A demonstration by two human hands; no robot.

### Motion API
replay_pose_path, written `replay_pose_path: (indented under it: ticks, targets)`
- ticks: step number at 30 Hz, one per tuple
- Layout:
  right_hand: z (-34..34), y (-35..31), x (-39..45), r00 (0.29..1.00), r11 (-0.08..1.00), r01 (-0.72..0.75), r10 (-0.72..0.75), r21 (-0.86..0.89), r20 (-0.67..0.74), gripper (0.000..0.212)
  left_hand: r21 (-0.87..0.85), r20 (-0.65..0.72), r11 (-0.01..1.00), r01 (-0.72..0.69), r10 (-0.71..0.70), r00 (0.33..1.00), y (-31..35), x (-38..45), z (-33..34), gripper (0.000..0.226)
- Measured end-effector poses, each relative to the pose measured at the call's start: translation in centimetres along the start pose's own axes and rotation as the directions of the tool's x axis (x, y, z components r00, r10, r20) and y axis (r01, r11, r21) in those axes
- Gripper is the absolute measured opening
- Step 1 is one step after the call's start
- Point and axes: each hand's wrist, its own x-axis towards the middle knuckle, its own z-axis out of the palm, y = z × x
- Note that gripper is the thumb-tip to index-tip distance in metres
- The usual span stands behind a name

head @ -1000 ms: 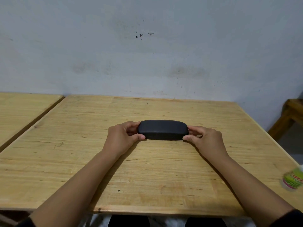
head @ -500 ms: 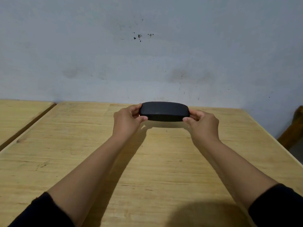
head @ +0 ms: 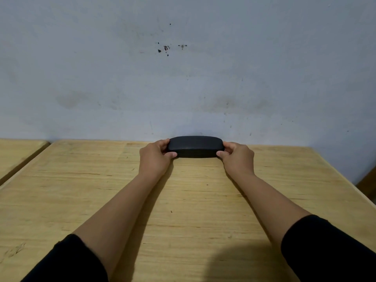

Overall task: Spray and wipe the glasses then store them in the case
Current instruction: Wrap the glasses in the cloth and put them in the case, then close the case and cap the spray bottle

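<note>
A black oblong glasses case (head: 195, 146), closed, lies at the far edge of the wooden table (head: 101, 190), right against the wall. My left hand (head: 155, 157) grips its left end and my right hand (head: 237, 157) grips its right end, thumbs on the near side. Both arms are stretched far forward. The glasses, a spray bottle and a cloth are not in view.
A grey-blue stained wall (head: 183, 78) rises directly behind the case. A second wooden table (head: 18, 151) stands to the left across a narrow gap. A piece of wooden furniture (head: 368, 184) shows past the table's right edge.
Both hands have carried the closed case from the middle of the table out to its far edge by the wall. The bottle at the right edge has left the view.
</note>
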Motion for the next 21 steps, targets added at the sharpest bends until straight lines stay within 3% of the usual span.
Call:
replay_pose_path:
  ticks: [8,12,17,21]
  targets:
    - [0.2,-0.2,0.7,0.998,0.997,0.049,-0.046,-0.055,0.052,0.042,0.108,0.012,0.994,-0.012,0.011,1.000,-0.1,1.1,0.4,0.053]
    - [-0.2,-0.5,0.2,0.990,0.978,0.109,-0.091,-0.176,0.110,0.041,0.263,0.091,0.964,-0.046,0.022,0.996,0.4,0.8,0.1,0.054]
    - [-0.9,-0.9,-1.6,0.962,0.885,0.215,-0.119,-0.413,0.245,0.052,0.380,0.127,0.922,-0.072,0.026,0.992,1.1,-1.2,0.2,0.041]
    - [-2.3,-1.2,-3.9,0.939,0.743,0.309,-0.140,-0.594,0.314,0.059,0.501,0.134,0.861,-0.092,0.028,0.991,1.8,-4.0,-0.5,0.046]
